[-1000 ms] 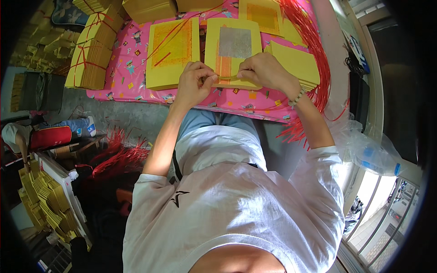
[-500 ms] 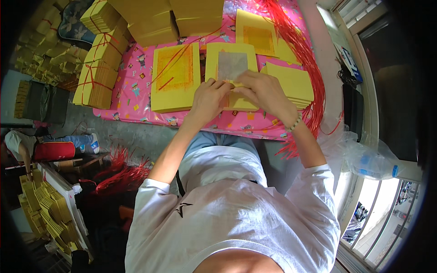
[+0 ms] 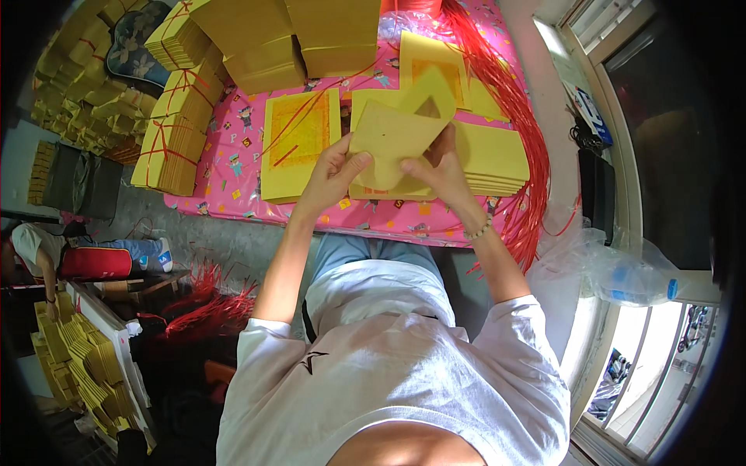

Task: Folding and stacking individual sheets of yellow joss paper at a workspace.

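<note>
Between my two hands a yellow paper sheet is lifted, bent over with its far right corner curling up. My left hand pinches its near left edge, thumb on top. On its near right side my right hand grips it, thumb on top and fingers behind. Under and behind the sheet lies a yellow paper stack, mostly covered. Left of it is a yellow stack with an orange-printed square and red strands across it. To the right sits a folded yellow paper stack.
Pink patterned plastic covers the table. Red-tied yellow bundles stand along its left side, taller stacks at the back. A long bunch of red strands hangs down the right. At lower left another person handles yellow stacks.
Both hands have raised the yellow sheet from the middle stack and bent it over. The grey rectangle on that stack is now hidden. My hands have spread slightly apart.
</note>
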`<state>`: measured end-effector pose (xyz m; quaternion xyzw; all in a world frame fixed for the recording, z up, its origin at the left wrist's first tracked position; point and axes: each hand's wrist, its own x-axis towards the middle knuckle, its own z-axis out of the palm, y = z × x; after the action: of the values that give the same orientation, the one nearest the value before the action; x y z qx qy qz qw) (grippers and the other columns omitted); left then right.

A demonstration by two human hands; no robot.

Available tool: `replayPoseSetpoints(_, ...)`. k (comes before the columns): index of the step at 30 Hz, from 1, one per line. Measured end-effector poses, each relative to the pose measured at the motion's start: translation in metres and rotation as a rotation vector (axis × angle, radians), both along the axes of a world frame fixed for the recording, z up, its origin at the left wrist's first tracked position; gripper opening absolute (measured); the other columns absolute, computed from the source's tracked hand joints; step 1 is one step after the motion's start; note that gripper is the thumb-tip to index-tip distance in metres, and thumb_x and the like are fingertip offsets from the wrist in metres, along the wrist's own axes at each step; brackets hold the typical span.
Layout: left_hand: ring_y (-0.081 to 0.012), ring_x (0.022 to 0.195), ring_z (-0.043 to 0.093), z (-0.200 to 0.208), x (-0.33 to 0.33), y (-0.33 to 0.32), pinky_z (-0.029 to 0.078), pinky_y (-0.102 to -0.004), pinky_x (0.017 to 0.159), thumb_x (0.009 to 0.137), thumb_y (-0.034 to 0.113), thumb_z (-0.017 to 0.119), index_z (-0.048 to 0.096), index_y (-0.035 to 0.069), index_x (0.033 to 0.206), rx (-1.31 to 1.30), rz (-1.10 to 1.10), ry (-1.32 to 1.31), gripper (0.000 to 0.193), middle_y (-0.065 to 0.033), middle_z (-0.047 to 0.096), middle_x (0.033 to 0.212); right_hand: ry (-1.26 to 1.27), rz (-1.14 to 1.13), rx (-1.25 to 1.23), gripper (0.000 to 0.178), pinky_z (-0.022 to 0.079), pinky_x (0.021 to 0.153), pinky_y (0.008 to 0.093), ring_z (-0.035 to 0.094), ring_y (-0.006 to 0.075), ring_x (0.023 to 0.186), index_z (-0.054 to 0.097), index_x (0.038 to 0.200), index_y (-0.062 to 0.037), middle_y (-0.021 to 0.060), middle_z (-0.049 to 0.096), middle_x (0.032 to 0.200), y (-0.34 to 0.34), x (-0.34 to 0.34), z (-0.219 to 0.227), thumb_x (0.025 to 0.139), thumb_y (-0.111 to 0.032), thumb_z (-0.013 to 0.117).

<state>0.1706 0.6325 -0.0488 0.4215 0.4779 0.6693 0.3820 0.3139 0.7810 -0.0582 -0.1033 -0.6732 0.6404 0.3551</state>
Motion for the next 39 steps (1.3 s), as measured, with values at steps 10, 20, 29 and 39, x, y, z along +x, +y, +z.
replayPoseSetpoints(10,-0.0147,0.098,0.055,-0.033,0.010,0.026,0.042,-0.0279,0.088,0.087,0.009,0.062,0.048,0.000,0.120,0.032,0.467,0.477,0.036,-0.0059,0.058,0.106,-0.154,-0.002,-0.036,0.057,0.050,0.086,0.0310,0.060,0.0170,0.103,0.047,0.123,0.0008,0.0108,0.061,0.113,-0.008,0.008,-0.003,0.074,-0.010,0.076)
replayPoseSetpoints(20,-0.0144,0.103,0.052,-0.035,0.012,0.032,0.040,-0.0289,0.093,0.086,-0.001,0.056,0.042,0.000,0.120,0.083,0.205,0.180,0.037,-0.0078,0.053,0.110,-0.177,-0.048,0.022,0.053,0.048,0.087,0.0295,0.059,0.0161,0.102,0.048,0.122,0.0012,0.0102,0.061,0.111,-0.006,0.008,0.002,0.076,-0.009,0.074)
replayPoseSetpoints(29,-0.0139,0.108,0.050,-0.026,0.012,0.036,0.039,-0.0279,0.095,0.086,-0.003,0.054,0.041,0.000,0.122,0.097,0.181,0.088,0.039,-0.0082,0.052,0.112,-0.227,-0.030,0.072,0.050,0.048,0.086,0.0294,0.058,0.0160,0.100,0.049,0.121,0.0007,0.0100,0.061,0.109,-0.002,0.009,0.013,0.078,-0.008,0.072)
replayPoseSetpoints(39,-0.0190,0.107,0.057,0.030,0.023,0.036,0.046,-0.0306,0.088,0.088,0.006,0.048,0.041,0.003,0.130,-0.269,0.084,-0.370,0.043,-0.0109,0.056,0.119,-0.291,-0.037,-0.099,0.045,0.052,0.078,0.0283,0.062,0.0162,0.094,0.051,0.116,0.0045,0.0118,0.062,0.106,0.010,0.007,0.032,0.081,-0.014,0.071)
